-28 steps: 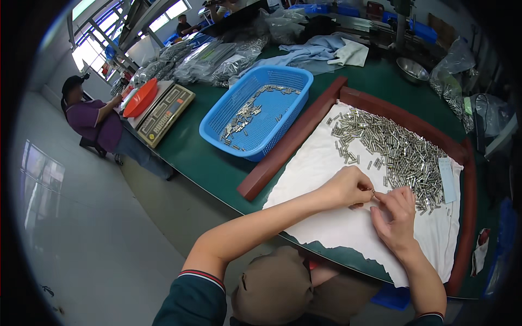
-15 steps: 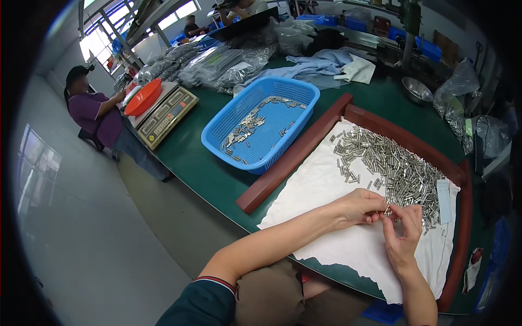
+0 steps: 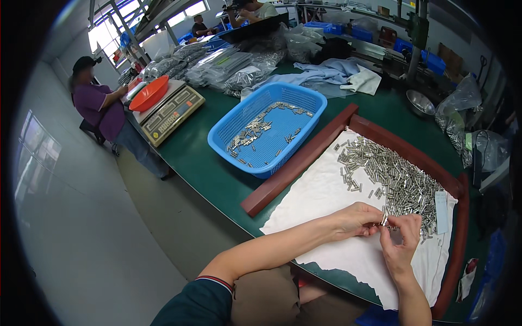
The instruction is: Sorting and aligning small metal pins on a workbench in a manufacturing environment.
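My left hand (image 3: 356, 220) and my right hand (image 3: 400, 240) meet over the white cloth (image 3: 304, 217), at the near edge of a heap of small metal pins (image 3: 402, 176). Between the fingertips of both hands are a few shiny metal pins (image 3: 384, 216). The left fingers are closed round them, and the right thumb and forefinger pinch at the same spot. How many pins each hand has is partly hidden by the fingers.
Left of the cloth stands a blue perforated basket (image 3: 239, 117) with more pins inside. Dark red bars (image 3: 299, 163) border the cloth. A scale (image 3: 176, 117) carries a red bowl (image 3: 149, 93); a person (image 3: 103, 108) is beside it. A metal bowl (image 3: 420, 102) and plastic bags lie farther back.
The whole view has shifted slightly, so the table appears lower. My hands stay together; the pins between my fingertips now stand more upright and show more clearly.
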